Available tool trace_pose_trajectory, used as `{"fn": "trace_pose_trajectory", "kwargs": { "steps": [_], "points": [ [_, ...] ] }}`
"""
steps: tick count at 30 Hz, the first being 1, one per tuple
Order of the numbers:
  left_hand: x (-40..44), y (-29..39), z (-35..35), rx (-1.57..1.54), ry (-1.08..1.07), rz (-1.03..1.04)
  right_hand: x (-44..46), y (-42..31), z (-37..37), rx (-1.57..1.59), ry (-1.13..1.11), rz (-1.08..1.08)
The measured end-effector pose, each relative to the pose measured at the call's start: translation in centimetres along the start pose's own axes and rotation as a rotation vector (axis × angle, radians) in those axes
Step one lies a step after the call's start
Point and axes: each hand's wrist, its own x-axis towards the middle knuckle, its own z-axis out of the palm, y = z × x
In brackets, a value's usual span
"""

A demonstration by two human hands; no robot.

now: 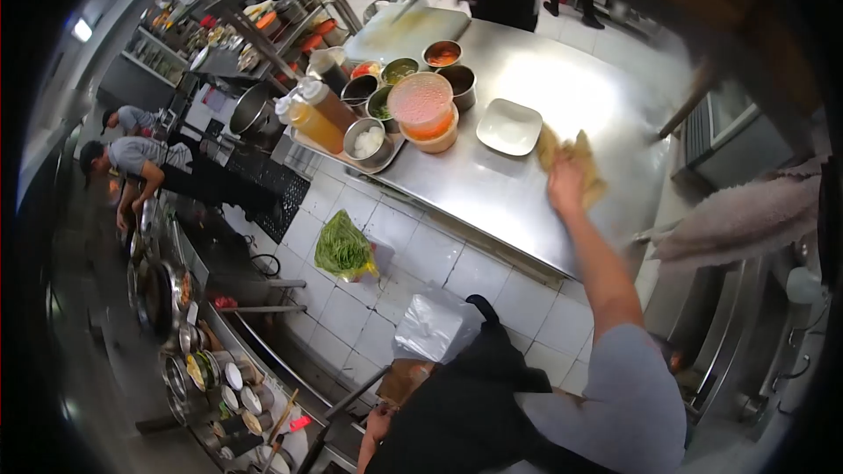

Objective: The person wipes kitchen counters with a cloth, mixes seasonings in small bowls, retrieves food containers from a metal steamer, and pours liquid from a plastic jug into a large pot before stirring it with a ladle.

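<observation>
On the steel worktable, my right hand [567, 177] presses down on a crumpled tan cloth [590, 186], fingers bunched over it. Just left of the cloth sits a white square dish [509, 127] with rounded corners. My left hand [378, 424] is low at the bottom of the view, beside my dark apron [465, 395] and near a dark rail. Its fingers are too small and partly hidden to make out. A lidded plastic tub [425, 105] with orange contents stands beyond the dish, among several metal containers.
A tray holds squeeze bottles [313, 127] and a pot of white pieces [368, 142]. Across the worktable [606, 79], a person's hand holds a knife at a cutting board [408, 31]. Leafy greens [345, 247] and a plastic bag [430, 325] sit below. Two people work at left.
</observation>
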Motion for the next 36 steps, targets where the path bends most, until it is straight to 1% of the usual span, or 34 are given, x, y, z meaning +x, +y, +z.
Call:
{"fn": "trace_pose_trajectory", "kwargs": {
  "steps": [1,2,3,4,5,6,7,8,9,10,12,14,15,16,17,18,20,21,22,23,24,25,26,27,28,30,31,32,33,34,36],
  "points": [
    [-0.3,0.7,0.3,-0.128,-0.014,-0.033,-2.3,-2.2,-0.7,0.079,0.007,-0.107],
    [-0.6,2.0,0.2,-0.261,-0.023,-0.061,-4.9,-3.7,0.1,0.155,0.094,-0.18],
    [-2.5,5.6,-0.7,-0.218,-0.025,-0.075,-7.5,-6.1,-1.2,0.256,-0.046,-0.176],
    [-1.5,4.7,0.2,-0.266,0.001,-0.066,-10.4,-7.4,-0.5,0.396,-0.025,-0.243],
    [0.1,3.4,1.2,-0.31,0.026,0.065,-12.5,-10.7,-3.0,0.49,0.005,-0.34],
    [0.4,1.9,2.1,-0.36,0.072,0.183,-15.0,-12.5,-2.3,0.483,-0.045,-0.381],
    [-0.3,2.9,2.2,-0.552,0.047,0.161,-18.1,-14.0,0.3,0.705,-0.153,-0.286],
    [-0.9,4.8,1.8,-0.75,0.019,0.152,-20.8,-16.5,0.8,0.778,-0.349,-0.214],
    [-0.4,4.7,2.0,-0.855,-0.001,0.176,-23.6,-19.5,0.1,0.929,-0.604,-0.155],
    [0.7,4.2,2.3,-0.961,-0.021,0.209,-26.6,-22.2,0.9,1.002,-0.709,-0.275],
    [2.0,4.1,3.2,-1.468,0.023,0.21,-30.9,-29.4,-3.0,1.267,-0.999,-0.47],
    [-0.6,4.4,1.3,-1.941,-0.092,0.447,-33.1,-35.4,-7.9,1.134,-1.315,-0.894],
    [-0.9,3.4,1.3,-2.009,-0.031,0.462,-33.2,-37.3,-9.0,1.107,-1.375,-0.962],
    [-1.0,1.7,1.4,-2.04,0.078,0.536,-33.8,-39.3,-10.1,1.06,-1.346,-1.038],
    [-1.4,0.2,1.1,-2.055,0.188,0.606,-34.7,-41.0,-10.7,1.024,-1.305,-1.108],
    [-3.2,-1.1,0.3,-2.097,0.233,0.622,-35.4,-42.4,-10.7,1.113,-1.336,-0.978],
    [-7.9,-3.0,-0.9,-2.113,0.358,0.63,-36.0,-44.6,-11.2,1.034,-0.987,-1.146],
    [-8.9,-4.3,-0.8,-2.159,0.335,0.636,-37.5,-44.8,-11.3,1.023,-1.023,-1.185],
    [-9.4,-5.4,-0.4,-2.194,0.367,0.632,-39.2,-44.9,-11.3,0.704,-0.88,-1.396],
    [-9.5,-6.0,0.0,-2.079,0.379,0.553,-40.6,-44.8,-11.0,0.382,-0.705,-1.571],
    [-9.2,-6.2,0.3,-1.957,0.38,0.477,-42.7,-44.4,-9.4,0.373,-0.713,-1.597],
    [-8.3,-5.5,0.8,-1.75,0.605,0.378,-45.7,-43.9,-7.3,0.218,-0.955,-1.729],
    [-8.0,-6.1,1.6,-1.762,0.605,0.379,-46.8,-43.5,-7.7,0.099,-1.003,-1.808],
    [-7.6,-6.5,2.3,-1.782,0.712,0.341,-47.9,-43.2,-8.1,-0.017,-1.053,-1.885],
    [-7.0,-7.0,3.0,-1.797,0.817,0.302,-47.6,-43.0,-9.3,-0.026,-1.053,-1.883],
    [-6.5,-8.3,3.0,-1.789,0.811,0.296,-46.9,-43.2,-11.2,0.195,-1.052,-1.899],
    [-7.0,-8.5,2.6,-1.672,0.897,0.262,-46.2,-43.2,-13.0,0.192,-1.059,-1.887],
    [-7.3,-8.6,2.4,-1.555,0.968,0.23,-45.2,-43.2,-15.2,0.419,-1.135,-1.8],
    [-6.6,-9.9,2.0,-1.523,1.034,0.319,-44.1,-43.2,-16.8,0.644,-1.187,-1.702],
    [-6.8,-10.8,1.1,-1.522,1.02,0.334,-43.4,-43.1,-17.6,0.635,-1.175,-1.691],
    [-7.3,-12.2,-1.4,-1.117,1.24,0.174,-42.0,-42.1,-18.6,0.669,-1.386,-1.268]
  ]
}}
